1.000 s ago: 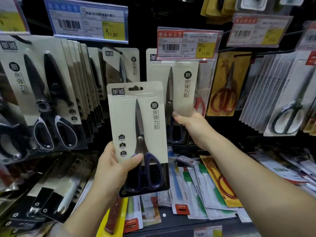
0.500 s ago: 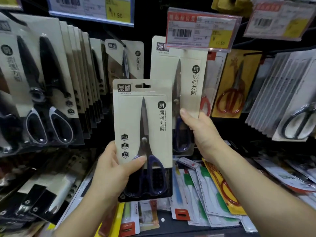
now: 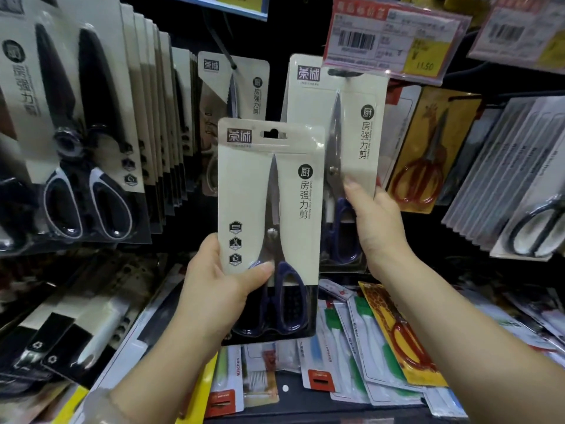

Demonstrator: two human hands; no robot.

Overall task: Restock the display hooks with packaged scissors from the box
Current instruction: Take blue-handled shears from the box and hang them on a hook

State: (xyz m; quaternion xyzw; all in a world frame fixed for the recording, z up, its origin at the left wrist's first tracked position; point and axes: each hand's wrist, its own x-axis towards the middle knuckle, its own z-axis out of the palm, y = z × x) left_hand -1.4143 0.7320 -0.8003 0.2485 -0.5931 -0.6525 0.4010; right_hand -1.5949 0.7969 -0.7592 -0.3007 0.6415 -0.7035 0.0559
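My left hand (image 3: 218, 289) grips a cream card pack of blue-handled scissors (image 3: 270, 209) by its lower left edge, thumb across the front, upright in front of the rack. Behind it and to the right, my right hand (image 3: 374, 223) pinches the lower right corner of a second identical pack (image 3: 351, 117). That pack's top slot sits at a display hook (image 3: 344, 72) just under the red price tag (image 3: 394, 41); whether it hangs on the hook I cannot tell. No box is in view.
A thick row of black-and-white scissor packs (image 3: 91, 133) hangs at the left, one single pack (image 3: 235, 96) behind the middle. Red-handled scissors (image 3: 428, 154) and grey packs (image 3: 519, 179) hang at the right. Kitchen tool packs (image 3: 351, 347) lie on the shelf below.
The view has closed in on the rack and tilted down. Both hands keep their packs; the right-hand pack has risen a little toward the hook under the price tag.
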